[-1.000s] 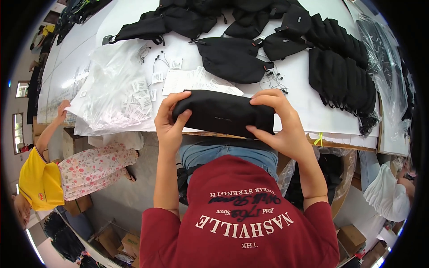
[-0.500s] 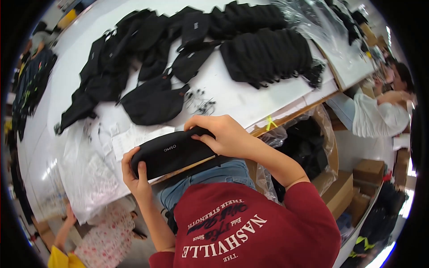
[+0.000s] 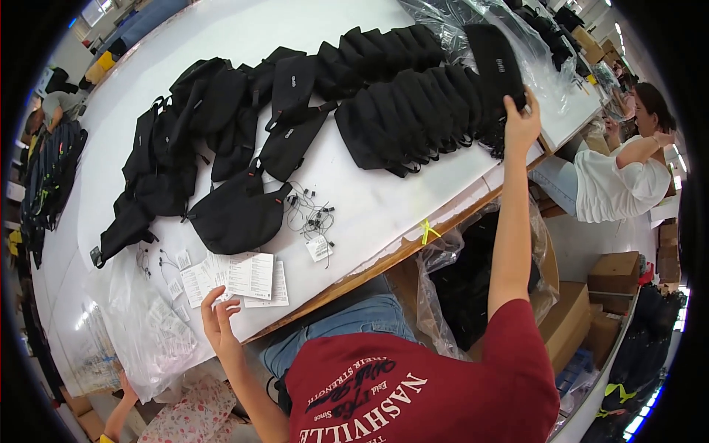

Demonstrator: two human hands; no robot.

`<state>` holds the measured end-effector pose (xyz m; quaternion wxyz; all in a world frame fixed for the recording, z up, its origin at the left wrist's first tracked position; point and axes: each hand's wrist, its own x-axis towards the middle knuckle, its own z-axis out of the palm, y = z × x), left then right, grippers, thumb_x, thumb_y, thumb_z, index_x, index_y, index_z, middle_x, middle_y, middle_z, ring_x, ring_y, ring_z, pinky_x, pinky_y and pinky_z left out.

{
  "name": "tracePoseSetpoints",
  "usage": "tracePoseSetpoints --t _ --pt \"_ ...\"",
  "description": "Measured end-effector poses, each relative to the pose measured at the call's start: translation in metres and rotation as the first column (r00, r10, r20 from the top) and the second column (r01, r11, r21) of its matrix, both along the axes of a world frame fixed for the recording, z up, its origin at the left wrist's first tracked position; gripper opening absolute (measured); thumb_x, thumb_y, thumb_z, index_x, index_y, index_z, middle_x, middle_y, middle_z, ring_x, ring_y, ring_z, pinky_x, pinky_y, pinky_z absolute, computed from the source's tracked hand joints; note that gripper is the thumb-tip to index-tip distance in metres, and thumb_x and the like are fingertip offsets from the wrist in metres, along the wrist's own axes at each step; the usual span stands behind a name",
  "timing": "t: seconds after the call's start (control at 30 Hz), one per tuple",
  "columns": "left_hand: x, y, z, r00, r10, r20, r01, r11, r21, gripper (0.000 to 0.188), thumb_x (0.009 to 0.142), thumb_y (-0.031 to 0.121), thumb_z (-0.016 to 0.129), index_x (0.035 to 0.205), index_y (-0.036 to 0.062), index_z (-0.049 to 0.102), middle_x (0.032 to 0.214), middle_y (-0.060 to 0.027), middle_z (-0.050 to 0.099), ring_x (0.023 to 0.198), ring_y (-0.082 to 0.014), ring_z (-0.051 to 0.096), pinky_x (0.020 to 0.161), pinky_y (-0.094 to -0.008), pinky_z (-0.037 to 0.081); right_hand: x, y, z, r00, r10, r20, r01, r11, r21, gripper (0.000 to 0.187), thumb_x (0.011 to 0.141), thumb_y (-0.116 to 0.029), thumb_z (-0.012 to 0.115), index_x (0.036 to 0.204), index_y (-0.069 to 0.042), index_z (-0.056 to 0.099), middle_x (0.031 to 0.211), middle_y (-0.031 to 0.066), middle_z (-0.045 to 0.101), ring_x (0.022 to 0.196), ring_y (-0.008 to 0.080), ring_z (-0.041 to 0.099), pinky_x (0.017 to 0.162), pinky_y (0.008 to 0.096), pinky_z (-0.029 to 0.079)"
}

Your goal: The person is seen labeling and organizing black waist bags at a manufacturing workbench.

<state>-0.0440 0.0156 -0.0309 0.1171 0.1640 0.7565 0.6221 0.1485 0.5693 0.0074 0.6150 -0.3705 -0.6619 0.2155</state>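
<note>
My right hand (image 3: 521,124), arm stretched far to the right, grips the lower end of a flat black waist bag (image 3: 493,63) with a small pale print. The bag stands at the right end of a row of similar black bags (image 3: 413,114) on the white table (image 3: 369,214). Near the table's front edge, my left hand (image 3: 220,317) holds nothing, its fingers apart and partly curled. Beside it lie white printed leaflets (image 3: 251,275). Farther off is a loose black bag (image 3: 240,210), with small corded tags (image 3: 314,218) to its right.
A heap of black bags (image 3: 199,103) covers the back left of the table. Clear plastic sheeting (image 3: 543,52) lies at the far right, and a plastic bag (image 3: 140,317) hangs over the left edge. Below the table stands a lined carton (image 3: 469,288). A co-worker (image 3: 620,177) sits at right.
The black bag has gone from in front of my body to the far right in my right hand. My left hand has let go of it and moved down.
</note>
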Motion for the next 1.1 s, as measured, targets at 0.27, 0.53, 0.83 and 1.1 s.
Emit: tracePoseSetpoints --t 0.27,0.53,0.83,1.1 --pt "0.002 0.012 -0.002 0.995 -0.059 0.087 0.057 0.998 0.025 0.023 0.098 0.018 0.045 0.108 0.0005 0.056 0.115 -0.0094 0.055 0.086 -0.0147 0.059 0.075 -0.0259 0.047 0.026 0.131 -0.066 0.828 -0.097 0.553 0.249 0.946 -0.207 0.055 0.068 -0.013 0.065 0.118 -0.015 0.043 0.1 0.0254 0.062 0.1 0.0435 0.058 0.087 0.0445 0.044" --pt "0.013 0.041 0.006 0.95 -0.219 0.224 0.216 0.976 0.038 0.018 0.096 0.013 0.049 0.101 -0.0015 0.058 0.097 -0.0077 0.062 0.086 -0.0131 0.058 0.08 -0.026 0.046 -0.003 0.101 -0.067 0.913 0.31 0.264 -0.068 0.755 -0.652 0.06 0.076 -0.012 0.054 0.135 -0.014 0.043 0.114 0.0147 0.058 0.1 0.0238 0.057 0.085 0.0318 0.044" --pt "-0.032 0.243 -0.006 0.651 -0.606 -0.457 0.584 0.785 -0.208 0.027 0.087 0.011 0.057 0.113 0.0046 0.054 0.122 -0.013 0.053 0.116 -0.0295 0.05 0.096 -0.038 0.039 0.007 0.084 -0.077 0.881 0.421 0.218 -0.174 0.715 -0.677 0.054 0.08 -0.013 0.048 0.134 -0.012 0.045 0.118 0.0089 0.054 0.101 0.0192 0.052 0.086 0.0266 0.042" --pt "-0.166 0.348 -0.073 0.511 -0.556 -0.656 -0.054 0.74 -0.67 0.043 0.086 0.037 0.058 0.125 0.0213 0.055 0.143 -0.0123 0.039 0.134 -0.0428 0.025 0.105 -0.0614 0.019 -0.011 0.058 -0.135 0.825 0.146 -0.546 -0.453 0.749 -0.484 0.05 0.09 -0.011 0.05 0.137 -0.002 0.033 0.126 0.0139 0.048 0.112 0.0218 0.05 0.095 0.0321 0.042"
